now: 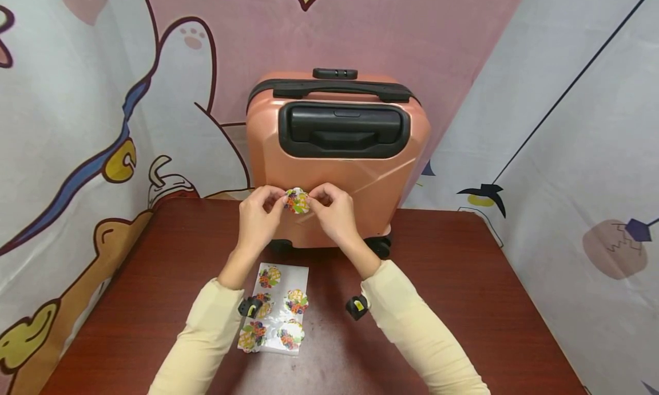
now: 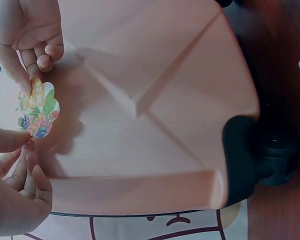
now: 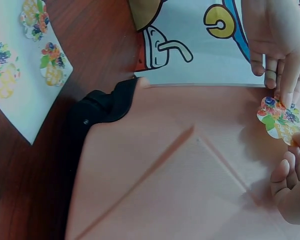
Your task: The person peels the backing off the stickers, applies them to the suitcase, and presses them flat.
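A scalloped fruit-print sticker (image 1: pixel 297 201) is held up by its two sides in front of a rose-gold suitcase (image 1: pixel 370 183). My left hand (image 1: pixel 259 214) pinches the sticker's left edge between thumb and fingertip. On the opposite edge, my right hand (image 1: pixel 336 214) pinches it the same way. In the left wrist view the sticker (image 2: pixel 39 109) shows fruit, flowers and green leaves, and its shadowed surroundings on the suitcase shell (image 2: pixel 135 150) suggest a small gap. The right wrist view shows the sticker (image 3: pixel 279 120) between both hands' fingers too.
A white sheet (image 1: pixel 278 269) bearing several similar stickers lies on the dark red wooden table (image 1: pixel 437 303), below the suitcase. The suitcase stands upright, its black wheels (image 1: pixel 379 245) at the table. A cartoon-print cloth (image 1: pixel 370 34) hangs behind and at both sides.
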The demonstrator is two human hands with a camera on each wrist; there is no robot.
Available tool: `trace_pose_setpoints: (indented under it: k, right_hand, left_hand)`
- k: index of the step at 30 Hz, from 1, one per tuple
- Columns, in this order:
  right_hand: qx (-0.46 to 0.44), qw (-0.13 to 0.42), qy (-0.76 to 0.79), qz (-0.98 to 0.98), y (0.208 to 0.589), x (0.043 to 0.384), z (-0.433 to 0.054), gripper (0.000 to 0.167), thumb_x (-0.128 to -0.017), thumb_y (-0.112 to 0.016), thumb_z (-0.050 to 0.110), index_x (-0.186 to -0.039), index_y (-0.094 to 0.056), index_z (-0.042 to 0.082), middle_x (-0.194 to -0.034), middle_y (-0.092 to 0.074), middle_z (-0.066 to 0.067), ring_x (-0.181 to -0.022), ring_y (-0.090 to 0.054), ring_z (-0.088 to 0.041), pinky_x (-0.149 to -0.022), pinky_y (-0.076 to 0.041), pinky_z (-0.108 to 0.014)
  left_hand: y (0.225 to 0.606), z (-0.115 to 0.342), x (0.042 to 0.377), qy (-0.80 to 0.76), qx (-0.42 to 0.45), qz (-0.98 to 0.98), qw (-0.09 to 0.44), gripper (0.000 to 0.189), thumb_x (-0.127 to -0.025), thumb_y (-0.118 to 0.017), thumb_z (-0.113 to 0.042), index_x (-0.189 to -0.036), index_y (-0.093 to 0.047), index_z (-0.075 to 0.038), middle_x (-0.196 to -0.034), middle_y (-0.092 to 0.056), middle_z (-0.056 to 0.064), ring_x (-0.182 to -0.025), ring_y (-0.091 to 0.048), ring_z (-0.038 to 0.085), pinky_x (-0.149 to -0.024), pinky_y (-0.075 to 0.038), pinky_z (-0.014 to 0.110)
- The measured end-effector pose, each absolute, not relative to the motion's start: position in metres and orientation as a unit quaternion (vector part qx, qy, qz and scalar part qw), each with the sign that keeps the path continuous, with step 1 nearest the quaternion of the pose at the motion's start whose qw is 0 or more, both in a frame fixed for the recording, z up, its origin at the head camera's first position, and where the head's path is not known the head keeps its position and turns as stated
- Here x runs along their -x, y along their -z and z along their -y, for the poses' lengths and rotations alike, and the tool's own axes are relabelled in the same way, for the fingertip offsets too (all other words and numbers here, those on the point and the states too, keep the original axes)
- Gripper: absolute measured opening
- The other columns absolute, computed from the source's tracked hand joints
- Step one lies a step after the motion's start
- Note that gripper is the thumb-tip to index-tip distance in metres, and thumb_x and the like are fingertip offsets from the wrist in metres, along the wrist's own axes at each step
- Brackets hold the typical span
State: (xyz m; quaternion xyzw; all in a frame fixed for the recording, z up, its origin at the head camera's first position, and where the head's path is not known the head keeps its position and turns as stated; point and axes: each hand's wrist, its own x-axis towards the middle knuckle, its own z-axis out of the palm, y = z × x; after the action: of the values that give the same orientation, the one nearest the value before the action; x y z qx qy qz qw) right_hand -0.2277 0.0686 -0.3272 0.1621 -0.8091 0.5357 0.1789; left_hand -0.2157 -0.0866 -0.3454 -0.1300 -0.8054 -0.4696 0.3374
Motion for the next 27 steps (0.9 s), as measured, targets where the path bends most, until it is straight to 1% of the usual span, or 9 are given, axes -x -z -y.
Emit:
trace_pose_setpoints:
  k: [5, 14, 22, 27]
  right_hand:
    - [-0.155, 0.195, -0.541, 0.804, 0.320, 0.228, -0.066, 0.006, -0.079, -0.069, 0.006, -0.077, -0.065, 0.001, -0.068, -0.059, -0.006, -0.061, -0.051, -0.015, -0.055, -0.041, -0.023]
    - [-0.159, 0.232, -0.539, 0.794, 0.307, 0.227, -0.062, 0.007, -0.080, -0.068, 0.007, -0.079, -0.066, 0.001, -0.069, -0.060, -0.008, -0.061, -0.052, -0.017, -0.055, -0.043, -0.024]
    - [-0.150, 0.260, -0.540, 0.786, 0.298, 0.227, -0.058, 0.006, -0.081, -0.067, 0.006, -0.079, -0.066, -0.001, -0.066, -0.060, -0.009, -0.058, -0.051, -0.018, -0.052, -0.041, -0.023]
    - [-0.149, 0.273, -0.538, 0.783, 0.295, 0.228, -0.056, 0.006, -0.080, -0.067, 0.005, -0.078, -0.066, -0.001, -0.065, -0.060, -0.009, -0.057, -0.051, -0.018, -0.051, -0.040, -0.022]
  left_hand:
    - [0.338, 0.087, 0.218, 0.464, 0.140, 0.797, 0.362, 0.004, -0.081, -0.066, -0.003, -0.080, -0.064, 0.000, -0.071, -0.058, 0.010, -0.061, -0.052, 0.020, -0.056, -0.040, 0.029]
    - [0.323, 0.086, 0.219, 0.459, 0.149, 0.788, 0.384, 0.005, -0.082, -0.065, -0.003, -0.081, -0.064, 0.002, -0.071, -0.058, 0.012, -0.062, -0.052, 0.021, -0.056, -0.040, 0.030]
    - [0.313, 0.084, 0.221, 0.448, 0.148, 0.772, 0.427, 0.006, -0.081, -0.066, -0.003, -0.079, -0.066, 0.002, -0.069, -0.059, 0.012, -0.062, -0.052, 0.023, -0.057, -0.039, 0.032]
    - [0.309, 0.082, 0.223, 0.442, 0.143, 0.772, 0.434, 0.006, -0.081, -0.066, -0.003, -0.079, -0.067, 0.003, -0.069, -0.059, 0.013, -0.063, -0.052, 0.024, -0.058, -0.040, 0.032]
